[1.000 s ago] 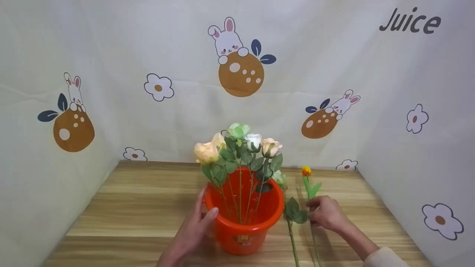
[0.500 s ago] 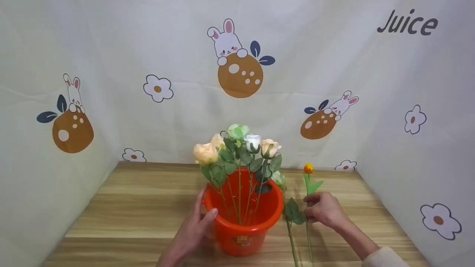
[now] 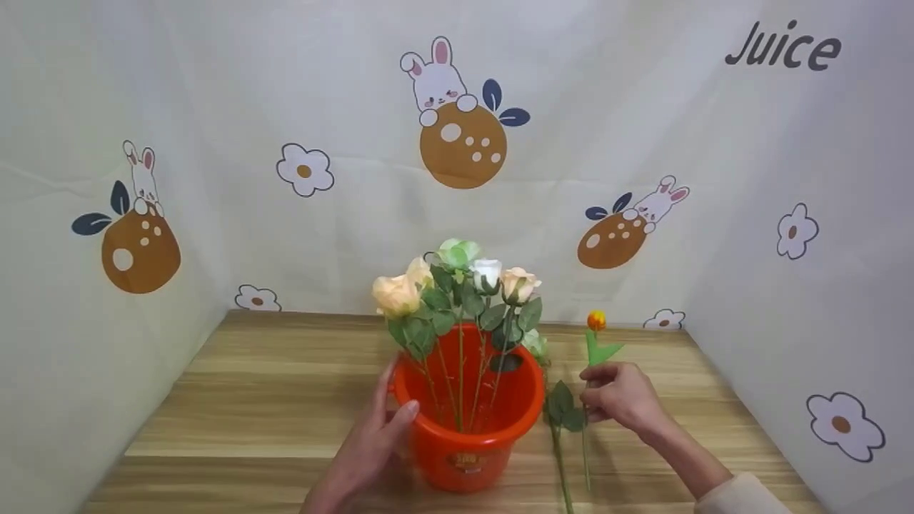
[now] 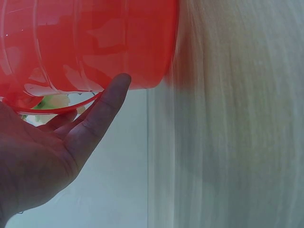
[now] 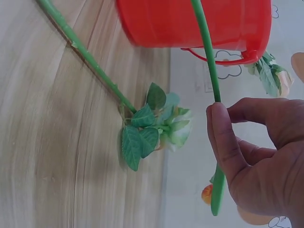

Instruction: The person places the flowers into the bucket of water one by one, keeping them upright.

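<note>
A red bucket (image 3: 464, 467) stands upright on the table with several long-stemmed roses (image 3: 398, 294) in it, peach, white and green. My left hand (image 3: 363, 446) rests against the bucket's left side, its thumb straight along the wall in the left wrist view; the other fingers are partly hidden behind the bucket's handle (image 4: 57, 111). Between thumb and fingers, my right hand (image 3: 628, 400) pinches the green stem of an orange-yellow tulip (image 3: 596, 320), held bloom up to the right of the bucket. In the right wrist view the tulip's stem (image 5: 207, 47) is off the table.
One pale green-white rose (image 5: 178, 133) lies on the wooden table (image 3: 271, 400) between the bucket and my right hand. A printed cloth (image 3: 343, 228) with rabbits and flowers closes off the back and both sides.
My right hand has lifted the tulip off the table and shifted it slightly left, standing its stem more upright. The left hand and bucket have stayed put.
</note>
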`<state>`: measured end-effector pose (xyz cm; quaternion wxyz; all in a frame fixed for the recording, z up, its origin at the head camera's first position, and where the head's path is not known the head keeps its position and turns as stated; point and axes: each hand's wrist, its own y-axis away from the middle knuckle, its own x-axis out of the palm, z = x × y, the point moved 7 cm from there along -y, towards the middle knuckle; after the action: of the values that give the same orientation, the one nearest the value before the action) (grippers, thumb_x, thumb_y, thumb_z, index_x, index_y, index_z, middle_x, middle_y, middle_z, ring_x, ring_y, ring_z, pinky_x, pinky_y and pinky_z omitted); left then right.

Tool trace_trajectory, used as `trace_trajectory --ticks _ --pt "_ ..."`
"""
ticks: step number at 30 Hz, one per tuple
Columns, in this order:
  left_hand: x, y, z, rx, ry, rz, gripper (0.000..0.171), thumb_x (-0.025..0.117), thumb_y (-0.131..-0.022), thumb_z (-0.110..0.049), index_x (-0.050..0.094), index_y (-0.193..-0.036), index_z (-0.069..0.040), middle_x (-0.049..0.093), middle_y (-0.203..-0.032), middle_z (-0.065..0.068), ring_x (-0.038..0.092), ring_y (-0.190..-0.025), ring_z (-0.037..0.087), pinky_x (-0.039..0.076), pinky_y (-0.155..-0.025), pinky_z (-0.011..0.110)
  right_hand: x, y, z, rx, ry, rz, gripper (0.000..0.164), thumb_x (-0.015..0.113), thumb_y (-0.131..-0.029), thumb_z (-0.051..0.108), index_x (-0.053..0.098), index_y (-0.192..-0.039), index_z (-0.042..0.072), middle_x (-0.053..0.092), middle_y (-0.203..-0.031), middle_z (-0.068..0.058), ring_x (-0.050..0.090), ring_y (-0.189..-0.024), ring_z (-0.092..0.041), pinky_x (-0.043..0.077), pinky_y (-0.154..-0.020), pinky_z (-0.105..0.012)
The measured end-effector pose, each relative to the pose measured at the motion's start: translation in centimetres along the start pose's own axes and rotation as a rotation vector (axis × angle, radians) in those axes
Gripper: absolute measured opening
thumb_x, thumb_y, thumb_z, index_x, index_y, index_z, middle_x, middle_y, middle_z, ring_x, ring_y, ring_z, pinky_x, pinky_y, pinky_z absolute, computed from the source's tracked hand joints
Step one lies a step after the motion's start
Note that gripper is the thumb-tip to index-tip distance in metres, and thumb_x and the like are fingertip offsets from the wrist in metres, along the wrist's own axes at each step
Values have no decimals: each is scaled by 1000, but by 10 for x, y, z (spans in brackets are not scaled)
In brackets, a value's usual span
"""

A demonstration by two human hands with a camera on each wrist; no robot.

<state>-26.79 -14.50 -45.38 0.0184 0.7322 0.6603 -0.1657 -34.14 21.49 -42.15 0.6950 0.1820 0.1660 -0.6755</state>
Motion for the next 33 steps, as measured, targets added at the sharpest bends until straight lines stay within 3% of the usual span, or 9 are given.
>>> trace_trajectory --ticks 6,14,22,33 --pt "-1 -1 0 12 -13 -13 76 53 -109 -43 13 -171 -24 28 -171 25 61 -130 42 51 -106 67 -4 1 9 3 -66 -6 38 68 -83 -5 67 -120 -14 66 -92 -11 68 -63 -16 65 -60 -32" --pt "-1 1 4 -43 -9 -12 77 54 -107 -49 13 -170 -32 28 -172 24 62 -130 42 50 -104 71 -5 3 21 8 -161 -7 39 71 -85 -2 66 -121 -13 66 -91 -8 70 -63 -16 65 -62 -31" --pt "-1 1 1 -5 -11 -13 77 54 -108 -45 13 -171 -28 25 -173 24 60 -132 44 49 -104 73 -4 3 28 24 -279 -30 39 72 -86 -3 64 -122 -14 70 -88 -9 71 -65 -15 65 -65 -31" --pt "1 -1 2 -13 16 14 78 55 -108 -39 11 -171 -22 28 -171 26 63 -124 39 57 -99 57 -6 4 38 72 -428 -93 41 70 -91 -3 60 -129 -14 69 -94 -8 72 -68 -16 65 -68 -29"
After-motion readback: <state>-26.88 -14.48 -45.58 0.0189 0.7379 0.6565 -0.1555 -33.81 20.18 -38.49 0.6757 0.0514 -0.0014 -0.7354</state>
